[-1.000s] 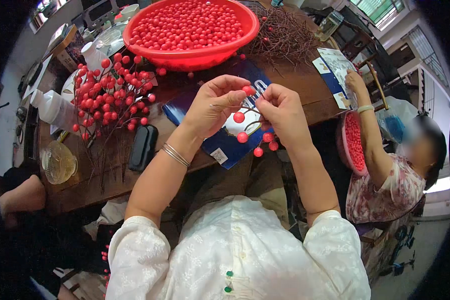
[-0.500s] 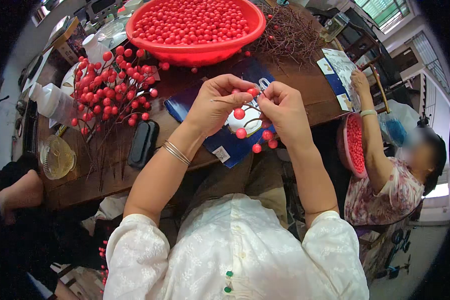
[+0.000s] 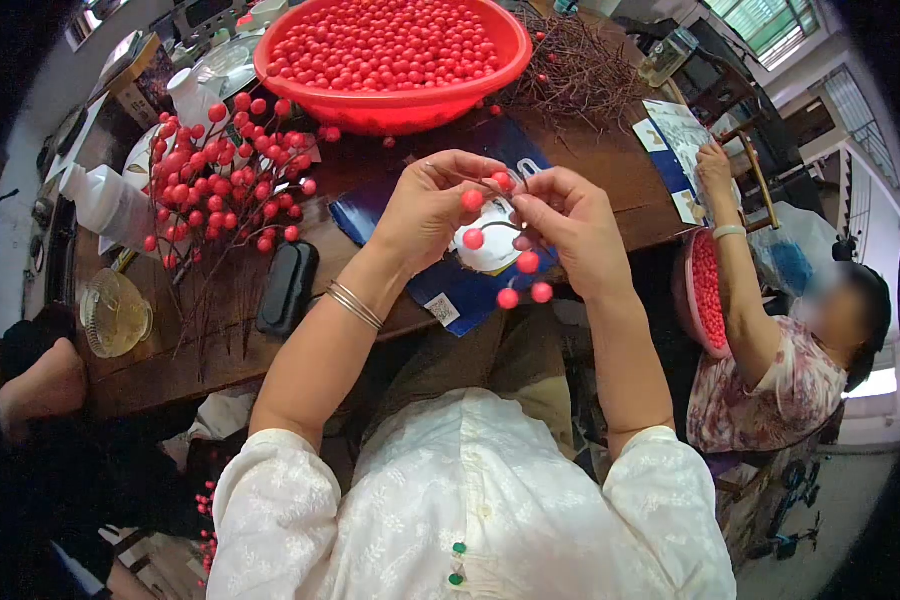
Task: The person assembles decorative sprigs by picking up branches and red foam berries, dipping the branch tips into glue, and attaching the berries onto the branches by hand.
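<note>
My left hand [image 3: 435, 210] is closed in a pinch at a red artificial berry [image 3: 502, 181], with silver bangles on its wrist. My right hand [image 3: 568, 222] is closed, thumb and fingers pinching the thin berry twig [image 3: 492, 228] close by. Several red berries hang from this twig between and below my hands, one berry [image 3: 508, 298] lowest. Fingers hide part of the twig. Underneath lies a dark blue printed sheet [image 3: 365, 215] with a white patch; a pale loop [image 3: 528, 166] shows behind my right fingertips.
A red basin [image 3: 395, 105] full of berries stands at the back, beside bare brown twigs [image 3: 580, 75]. To the left are a bunch of berry stems [image 3: 215, 190], a black case [image 3: 288, 288], a glass bowl [image 3: 115, 312] and a white bottle [image 3: 100, 200]. Another person [image 3: 770, 370] sits at right.
The berries on the held twig have shifted slightly left, with the lower ones hanging a little lower. Both hands keep pinching in nearly the same place. The other person's arm has moved slightly.
</note>
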A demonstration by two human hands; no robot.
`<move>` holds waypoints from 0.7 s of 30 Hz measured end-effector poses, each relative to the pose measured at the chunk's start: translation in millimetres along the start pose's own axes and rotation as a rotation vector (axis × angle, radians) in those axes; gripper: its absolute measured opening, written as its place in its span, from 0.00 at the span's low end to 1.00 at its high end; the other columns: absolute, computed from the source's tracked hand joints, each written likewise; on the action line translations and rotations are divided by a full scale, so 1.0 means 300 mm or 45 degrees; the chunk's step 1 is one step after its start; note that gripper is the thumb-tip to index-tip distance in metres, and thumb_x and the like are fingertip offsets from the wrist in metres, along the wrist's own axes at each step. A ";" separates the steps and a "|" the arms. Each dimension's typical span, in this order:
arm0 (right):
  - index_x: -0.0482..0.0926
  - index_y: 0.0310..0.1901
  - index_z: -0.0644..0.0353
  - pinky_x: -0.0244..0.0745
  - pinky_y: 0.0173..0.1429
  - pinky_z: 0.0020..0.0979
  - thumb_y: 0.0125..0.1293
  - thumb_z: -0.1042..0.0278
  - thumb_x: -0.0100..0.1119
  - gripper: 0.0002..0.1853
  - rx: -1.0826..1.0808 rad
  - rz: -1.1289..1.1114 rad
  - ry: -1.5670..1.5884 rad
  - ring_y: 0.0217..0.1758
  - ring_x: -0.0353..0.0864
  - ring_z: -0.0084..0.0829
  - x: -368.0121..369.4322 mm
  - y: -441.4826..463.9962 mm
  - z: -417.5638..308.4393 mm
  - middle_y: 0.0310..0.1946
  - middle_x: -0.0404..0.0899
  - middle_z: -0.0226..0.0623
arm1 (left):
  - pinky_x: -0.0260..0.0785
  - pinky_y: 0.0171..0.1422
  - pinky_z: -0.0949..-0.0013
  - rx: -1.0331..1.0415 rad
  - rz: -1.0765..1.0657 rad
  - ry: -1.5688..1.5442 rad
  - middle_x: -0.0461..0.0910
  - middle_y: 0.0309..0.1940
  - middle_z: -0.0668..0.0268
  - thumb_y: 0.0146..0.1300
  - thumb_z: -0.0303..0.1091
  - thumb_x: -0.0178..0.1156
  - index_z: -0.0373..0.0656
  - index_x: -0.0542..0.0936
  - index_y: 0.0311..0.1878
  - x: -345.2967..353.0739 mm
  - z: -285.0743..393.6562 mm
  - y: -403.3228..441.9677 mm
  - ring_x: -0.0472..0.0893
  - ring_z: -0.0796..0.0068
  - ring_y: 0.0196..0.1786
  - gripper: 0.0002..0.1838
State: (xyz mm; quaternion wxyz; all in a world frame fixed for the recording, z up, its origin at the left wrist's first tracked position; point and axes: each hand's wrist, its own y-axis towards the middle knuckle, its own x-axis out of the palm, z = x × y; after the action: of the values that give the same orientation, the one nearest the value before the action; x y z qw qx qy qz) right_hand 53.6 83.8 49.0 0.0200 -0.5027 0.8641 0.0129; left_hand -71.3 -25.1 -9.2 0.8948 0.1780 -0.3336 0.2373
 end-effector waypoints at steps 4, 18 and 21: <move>0.76 0.38 0.62 0.65 0.26 0.14 0.64 0.75 0.56 0.03 -0.036 0.039 0.061 0.25 0.72 0.15 -0.018 -0.006 -0.002 0.26 0.76 0.29 | 0.74 0.45 0.76 -0.005 -0.026 0.082 0.81 0.41 0.59 0.58 0.23 0.63 0.37 0.78 0.43 -0.038 -0.015 0.011 0.79 0.74 0.37 0.10; 0.76 0.37 0.60 0.65 0.27 0.17 0.64 0.72 0.53 0.03 0.059 -0.118 -0.147 0.23 0.72 0.17 0.016 -0.047 -0.041 0.24 0.76 0.29 | 0.64 0.28 0.85 -0.167 -0.111 -0.129 0.81 0.31 0.64 0.62 0.26 0.59 0.37 0.79 0.45 0.002 0.044 0.015 0.75 0.84 0.27 0.08; 0.76 0.37 0.59 0.63 0.26 0.15 0.65 0.73 0.52 0.03 0.048 -0.123 -0.243 0.22 0.70 0.16 0.026 -0.052 -0.038 0.24 0.75 0.28 | 0.68 0.32 0.83 -0.099 -0.037 -0.115 0.81 0.33 0.61 0.61 0.25 0.60 0.37 0.79 0.45 0.034 0.048 -0.003 0.77 0.81 0.30 0.09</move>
State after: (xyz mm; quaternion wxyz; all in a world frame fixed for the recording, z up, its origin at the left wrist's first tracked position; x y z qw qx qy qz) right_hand 63.1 68.7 59.9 0.1122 -0.5399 0.8331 0.0433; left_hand -71.4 -29.6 7.9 0.8885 0.1585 -0.3799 0.2030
